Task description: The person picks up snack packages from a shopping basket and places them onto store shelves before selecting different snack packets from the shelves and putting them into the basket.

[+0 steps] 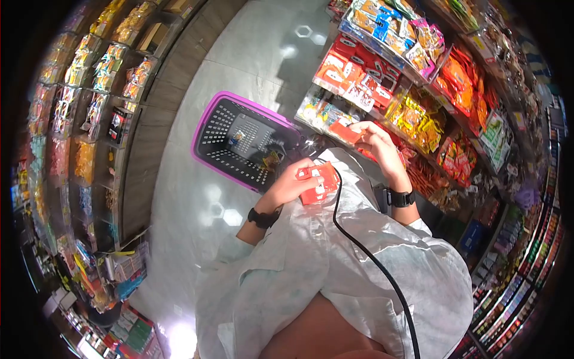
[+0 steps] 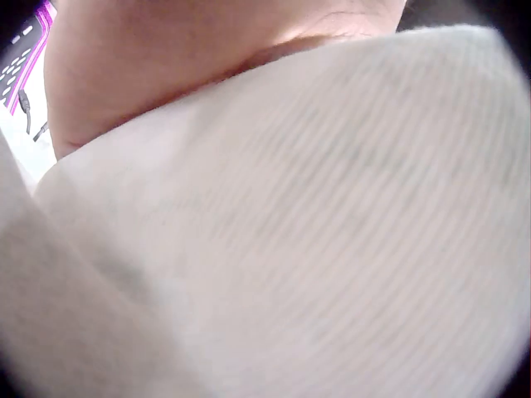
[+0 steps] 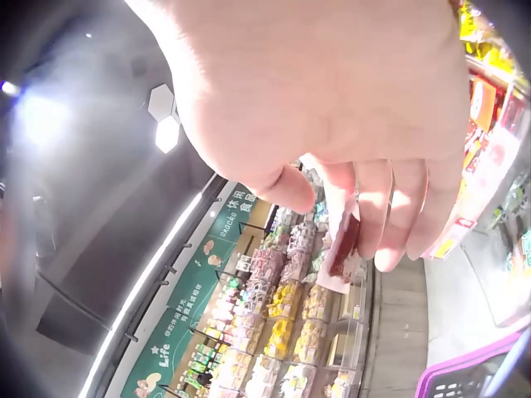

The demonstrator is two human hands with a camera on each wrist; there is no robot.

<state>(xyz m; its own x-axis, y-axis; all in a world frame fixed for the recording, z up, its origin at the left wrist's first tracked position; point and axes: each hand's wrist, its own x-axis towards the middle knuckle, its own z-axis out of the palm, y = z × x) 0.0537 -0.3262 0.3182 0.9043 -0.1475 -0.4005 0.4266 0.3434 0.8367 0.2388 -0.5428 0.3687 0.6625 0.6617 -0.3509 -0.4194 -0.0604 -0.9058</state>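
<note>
In the head view my left hand (image 1: 290, 188) grips several red snack packets (image 1: 318, 186) with white patches, close against the front of the light shirt. Just beyond, my right hand (image 1: 381, 145) pinches one red packet (image 1: 345, 133) by its end, in front of the snack bins. The right wrist view shows this packet (image 3: 342, 250) edge-on between thumb and fingers, its inner side dark red. Skin near the wrist and pale cloth (image 2: 290, 224) fill the left wrist view, so the left fingers are hidden there.
A dark basket with a purple rim (image 1: 206, 107) stands on the grey floor, with a few small packets inside. Bins of red packets (image 1: 359, 70) and yellow packets (image 1: 415, 119) line the right side. Stocked shelves (image 1: 89, 107) run along the left. A black cable (image 1: 371, 254) crosses the shirt.
</note>
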